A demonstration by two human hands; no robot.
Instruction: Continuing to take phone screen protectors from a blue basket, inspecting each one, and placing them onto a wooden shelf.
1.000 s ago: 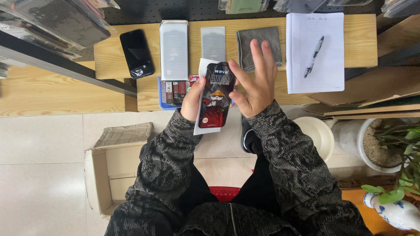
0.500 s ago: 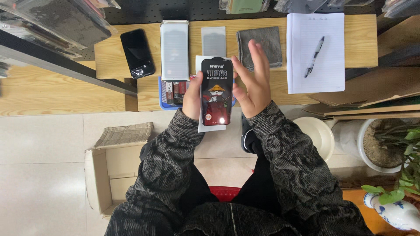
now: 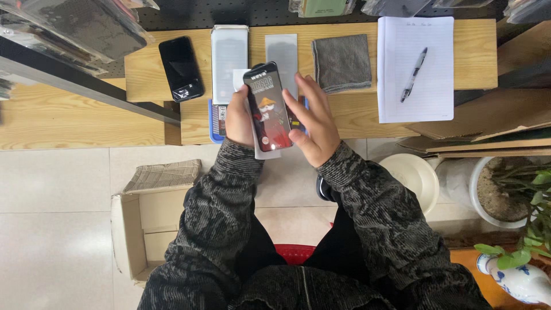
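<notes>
My left hand (image 3: 240,119) grips the left edge of a slim black packet (image 3: 267,108) with a red and white figure printed on it, held upright above the front edge of the wooden table (image 3: 476,54). A white sheet shows behind the packet's lower end. My right hand (image 3: 311,117) rests against the packet's right side, fingers spread and pointing up. A blue-edged card (image 3: 218,119) lies on the table just under my left hand.
On the table lie a black phone (image 3: 180,68), a long white packet (image 3: 229,54), a grey film sheet (image 3: 282,50), a folded grey cloth (image 3: 342,62) and a notepad (image 3: 436,86) with a pen (image 3: 414,73). An open cardboard box (image 3: 143,227) stands on the tiled floor at left. Plant pots (image 3: 505,192) at right.
The packet has turned from tilted to nearly upright and risen slightly towards the table. My right hand has closed in on its right edge.
</notes>
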